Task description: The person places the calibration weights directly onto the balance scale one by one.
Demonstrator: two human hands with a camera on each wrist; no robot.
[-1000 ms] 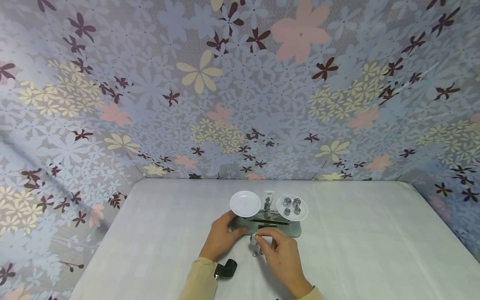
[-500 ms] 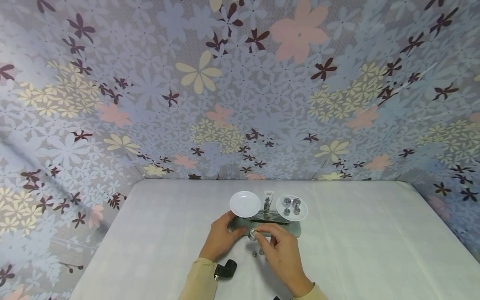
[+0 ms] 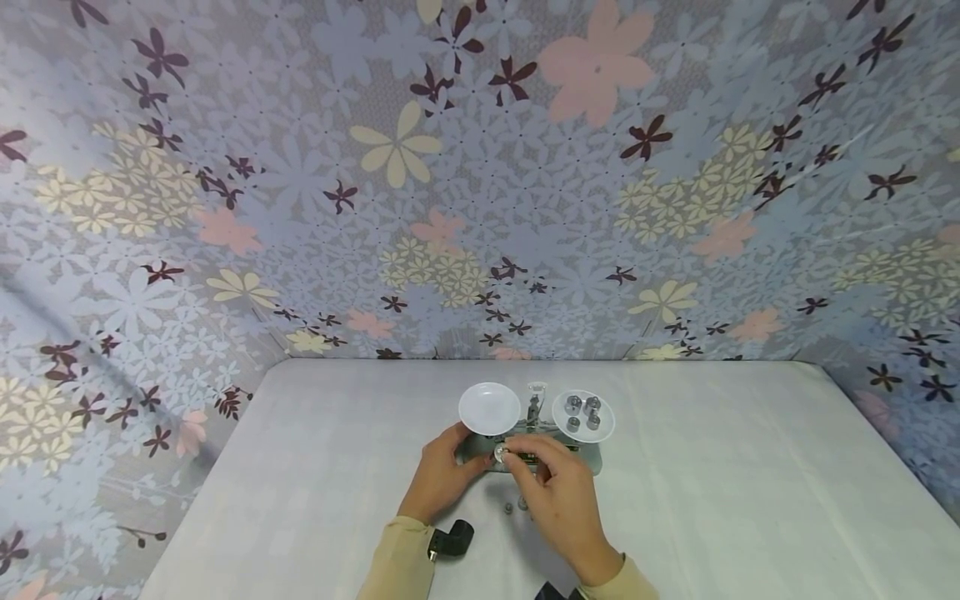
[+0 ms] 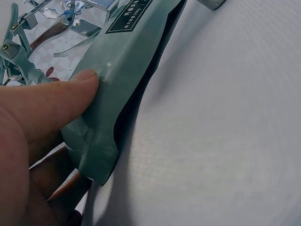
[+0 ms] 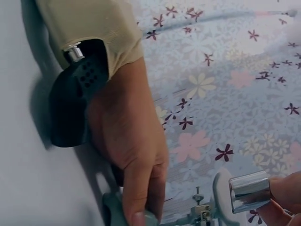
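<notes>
My left hand grips the left end of a green balance scale. In the left wrist view, its thumb lies on top of the base and the other fingers reach around the end. My right hand pinches a shiny cylindrical metal weight between thumb and fingertips. It is held over the front of the base, close below the white left pan, which has nothing on it. Several metal weights stand on the white right pan.
Small weights stand on the white tabletop in front of the scale, partly covered by my right hand. A black wrist camera sits at my left cuff. Flowered wall covering rises behind the table and at its sides.
My right hand has moved forward and slightly left with the weight, from the scale's front edge to over its base. The left hand keeps its place.
</notes>
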